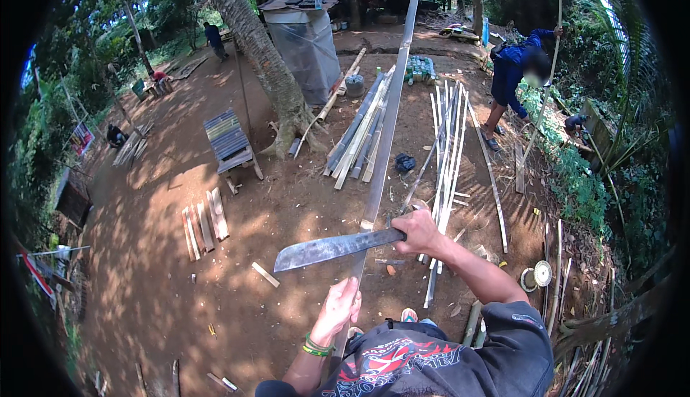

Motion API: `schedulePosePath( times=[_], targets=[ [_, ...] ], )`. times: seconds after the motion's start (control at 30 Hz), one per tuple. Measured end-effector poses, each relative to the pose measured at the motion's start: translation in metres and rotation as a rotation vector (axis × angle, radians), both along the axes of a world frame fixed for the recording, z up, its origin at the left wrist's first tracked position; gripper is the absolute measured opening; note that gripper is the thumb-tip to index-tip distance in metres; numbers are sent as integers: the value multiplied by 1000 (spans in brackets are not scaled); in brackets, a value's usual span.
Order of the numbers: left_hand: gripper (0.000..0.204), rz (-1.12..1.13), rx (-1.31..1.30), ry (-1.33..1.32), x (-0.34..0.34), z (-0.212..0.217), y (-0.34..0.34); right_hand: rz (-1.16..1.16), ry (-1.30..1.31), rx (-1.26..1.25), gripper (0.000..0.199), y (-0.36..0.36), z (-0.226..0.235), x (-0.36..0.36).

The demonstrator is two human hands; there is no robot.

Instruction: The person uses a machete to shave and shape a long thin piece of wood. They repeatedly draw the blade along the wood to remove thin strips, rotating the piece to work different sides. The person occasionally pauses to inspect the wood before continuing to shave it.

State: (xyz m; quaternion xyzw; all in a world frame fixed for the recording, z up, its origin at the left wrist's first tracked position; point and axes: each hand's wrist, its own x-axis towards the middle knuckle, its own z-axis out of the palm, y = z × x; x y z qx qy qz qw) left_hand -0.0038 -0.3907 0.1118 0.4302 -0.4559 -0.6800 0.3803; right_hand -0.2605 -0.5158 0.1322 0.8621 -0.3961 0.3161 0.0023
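A machete (323,250) is in my right hand (419,232), its fingers closed round the handle. The broad grey blade points left and crosses over a long bamboo strip (388,124); whether it touches the strip I cannot tell. That strip runs from close to my body far up and away, with a pale patch just beyond the blade. Nearer me, my left hand (338,307), with green and yellow bands at the wrist, is closed round the strip's near part. The strip's near end is hidden by my hand and body.
Split bamboo strips (445,160) lie ahead right, beside a stack of wider pieces (363,127). Short slats (205,223) lie left, near a slatted bench (231,138) and a tree trunk (251,45). At far right a person in blue (514,66) bends, holding a pole.
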Motion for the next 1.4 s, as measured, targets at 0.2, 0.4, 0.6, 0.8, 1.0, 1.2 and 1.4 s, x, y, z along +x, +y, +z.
schedulePosePath(
  times=[0.2, 0.4, 0.6, 0.8, 1.0, 1.2, 1.4],
  targets=[
    [42, -64, 115, -4, 1, -8, 21, -252, -249, 86, 16, -32, 19, -28],
    [45, -45, 119, 24, 13, -13, 30, -217, 91, 196, 13, -39, 23, -40],
    [44, -80, 183, 98, 19, -21, 64, -424, -168, 154, 16, -85, 55, -99],
    [42, -122, 195, 73, 44, -26, 63, -109, 230, 67, 21, -64, 36, -81],
    [33, -23, 216, 60, 42, -30, 81, -652, -424, 141, 31, -131, 54, -158],
    [31, 69, 107, -177, 18, 1, 58, -234, -832, 623, 31, -49, 18, -41],
    [37, 44, -24, -354, 1, 2, 48, -45, -1050, 652, 27, -28, 8, 16]
  ],
)
